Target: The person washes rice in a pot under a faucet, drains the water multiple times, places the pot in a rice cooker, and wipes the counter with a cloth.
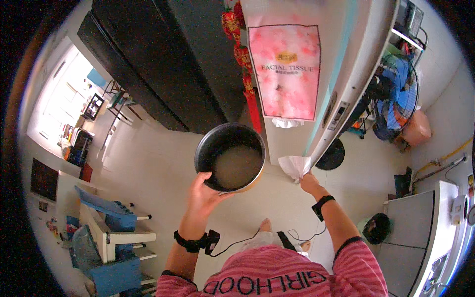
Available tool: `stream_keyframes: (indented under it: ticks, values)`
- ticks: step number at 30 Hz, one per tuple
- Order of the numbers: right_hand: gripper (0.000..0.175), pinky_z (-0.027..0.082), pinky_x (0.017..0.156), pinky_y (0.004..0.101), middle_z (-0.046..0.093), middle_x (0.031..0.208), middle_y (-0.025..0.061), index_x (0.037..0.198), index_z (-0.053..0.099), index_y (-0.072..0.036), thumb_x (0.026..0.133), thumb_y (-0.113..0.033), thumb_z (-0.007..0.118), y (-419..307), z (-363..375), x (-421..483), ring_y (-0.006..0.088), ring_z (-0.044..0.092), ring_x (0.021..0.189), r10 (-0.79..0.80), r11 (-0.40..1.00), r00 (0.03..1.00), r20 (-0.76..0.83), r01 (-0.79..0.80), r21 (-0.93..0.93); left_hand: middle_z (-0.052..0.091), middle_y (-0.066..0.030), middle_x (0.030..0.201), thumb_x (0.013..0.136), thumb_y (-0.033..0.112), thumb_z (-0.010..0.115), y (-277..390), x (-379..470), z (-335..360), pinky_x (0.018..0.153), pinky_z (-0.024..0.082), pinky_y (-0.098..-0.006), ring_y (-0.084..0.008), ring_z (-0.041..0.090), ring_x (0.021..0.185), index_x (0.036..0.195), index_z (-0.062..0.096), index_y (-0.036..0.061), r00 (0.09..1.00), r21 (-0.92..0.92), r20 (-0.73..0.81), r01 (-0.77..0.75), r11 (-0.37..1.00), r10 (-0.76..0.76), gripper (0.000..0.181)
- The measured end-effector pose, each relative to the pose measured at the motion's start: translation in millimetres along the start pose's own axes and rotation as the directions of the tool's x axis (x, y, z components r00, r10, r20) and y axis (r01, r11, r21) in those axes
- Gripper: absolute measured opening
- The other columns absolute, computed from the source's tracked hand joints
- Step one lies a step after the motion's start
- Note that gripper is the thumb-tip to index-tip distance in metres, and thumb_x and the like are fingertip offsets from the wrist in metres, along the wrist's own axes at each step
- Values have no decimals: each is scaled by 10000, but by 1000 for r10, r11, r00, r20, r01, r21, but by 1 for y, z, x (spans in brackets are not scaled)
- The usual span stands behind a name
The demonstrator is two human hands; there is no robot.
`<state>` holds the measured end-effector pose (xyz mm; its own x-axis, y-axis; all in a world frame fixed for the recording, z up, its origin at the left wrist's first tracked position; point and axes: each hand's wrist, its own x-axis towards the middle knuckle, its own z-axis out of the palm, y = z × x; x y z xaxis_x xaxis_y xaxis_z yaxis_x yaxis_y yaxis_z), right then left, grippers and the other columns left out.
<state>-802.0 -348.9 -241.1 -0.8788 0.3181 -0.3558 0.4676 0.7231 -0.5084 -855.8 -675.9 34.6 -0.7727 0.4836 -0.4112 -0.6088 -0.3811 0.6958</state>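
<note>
My left hand point(205, 193) holds a round, dark-lined pot point(239, 169) by its near left rim, thumb over the edge. The pot is tilted so that its inside faces me; whether it holds anything, I cannot tell. A white tissue point(295, 166) is pinched in my right hand point(308, 182), just beside the lower part of the door edge. Above it, a pink facial tissue pack point(285, 74) hangs on the white door point(274, 143), with a bit of tissue point(287, 123) sticking out of its bottom.
A tall dark cabinet or refrigerator point(148, 55) stands ahead on the left. Blue-and-white chairs point(118, 237) are at lower left. Beyond the door are a fan point(399, 92) and a black round object point(331, 155). A bin point(376, 227) stands by the grey cabinet point(408, 222) at right.
</note>
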Motion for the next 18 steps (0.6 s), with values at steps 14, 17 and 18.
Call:
stream_keyframes:
  ticks: [14, 17, 18]
  values:
    - [686, 269, 989, 341, 337, 1313, 203, 1367, 160, -60, 742, -2, 436, -59, -156, -241, 299, 312, 1227, -242, 617, 737, -631, 619, 485, 347, -154, 1304, 724, 353, 518, -98, -31, 133, 943, 295, -560, -378, 344, 1179, 1287, 321, 101, 917, 72, 289, 267, 961, -277, 648]
    - [683, 66, 1057, 414, 90, 1411, 222, 1359, 92, 18, 801, -156, 445, -57, -155, -297, 324, 29, 1325, -230, 594, 610, -759, 705, 387, 344, -146, 1314, 727, 375, 496, -124, -44, 159, 932, 312, -553, -374, 344, 1183, 1300, 314, 118, 856, 124, 393, 314, 941, -337, 654]
    - [680, 65, 1054, 427, 95, 1401, 244, 1355, 102, 22, 803, -195, 435, -52, -160, -317, 342, 45, 1321, -256, 609, 558, -790, 728, 316, 342, -141, 1319, 729, 384, 485, -131, -49, 169, 925, 321, -550, -372, 345, 1183, 1306, 310, 126, 822, 130, 440, 339, 932, -361, 656]
